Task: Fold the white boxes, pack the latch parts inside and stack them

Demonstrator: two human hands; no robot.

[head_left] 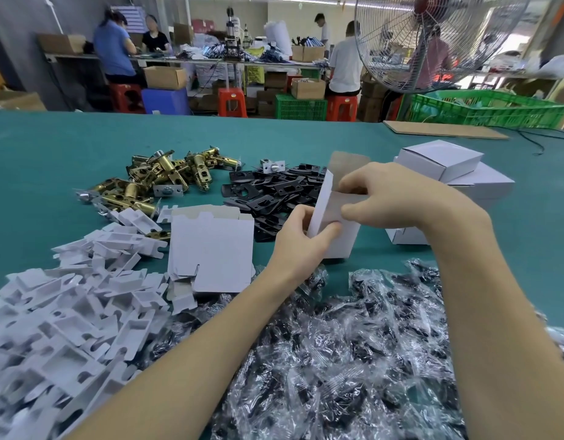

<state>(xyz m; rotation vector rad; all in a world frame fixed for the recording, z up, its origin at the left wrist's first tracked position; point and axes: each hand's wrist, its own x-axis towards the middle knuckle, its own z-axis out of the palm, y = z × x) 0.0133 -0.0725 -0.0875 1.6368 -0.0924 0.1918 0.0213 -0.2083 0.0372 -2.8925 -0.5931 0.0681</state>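
Note:
A half-folded white box [341, 239] stands upright on the green table [52, 147], its top flaps open. My left hand [301, 236] grips its left side, thumb across the front. My right hand [385, 195] pinches a top flap from the right. A stack of flat white box blanks [212, 252] lies to the left. Brass latch bodies [160, 179] are heaped at the back left, black strike plates [274, 195] behind the box. Finished white boxes [445, 166] are stacked at the right.
A pile of white card inserts [71, 312] covers the near left. Clear bags of black parts [353, 354] fill the near middle and right. A flat cardboard sheet [445, 130], a green crate [486, 109] and a fan [433, 39] sit beyond; people work at far tables.

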